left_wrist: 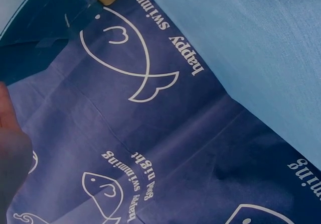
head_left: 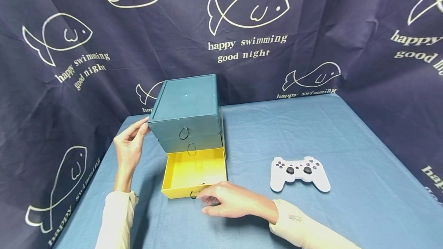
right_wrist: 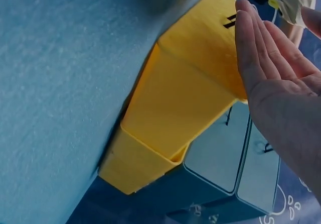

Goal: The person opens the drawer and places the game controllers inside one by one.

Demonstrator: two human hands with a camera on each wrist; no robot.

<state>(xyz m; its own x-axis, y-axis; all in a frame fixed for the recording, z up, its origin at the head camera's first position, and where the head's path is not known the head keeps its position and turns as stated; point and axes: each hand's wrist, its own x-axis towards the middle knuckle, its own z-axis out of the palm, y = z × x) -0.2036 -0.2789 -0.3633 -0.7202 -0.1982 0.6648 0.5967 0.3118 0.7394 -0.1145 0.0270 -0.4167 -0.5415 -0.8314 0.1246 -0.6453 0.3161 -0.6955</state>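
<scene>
A small drawer cabinet (head_left: 187,99) with a dark teal top stands on the table. Its two teal drawers are closed, each with a black loop pull. Below them a yellow drawer (head_left: 194,168) sticks out, its bare yellow floor showing. My left hand (head_left: 129,147) touches the cabinet's upper front left corner with its fingertips; only part of this hand enters the left wrist view. At the yellow drawer's front, beside its black loop pull (head_left: 194,195), is my right hand (head_left: 230,201). In the right wrist view its fingers look nearly straight, and contact with the drawer cannot be made out.
A white game controller (head_left: 299,174) lies on the blue tablecloth (head_left: 256,137), right of the cabinet. Dark blue cloth (head_left: 249,76) printed with white fish hangs behind the table and along both sides.
</scene>
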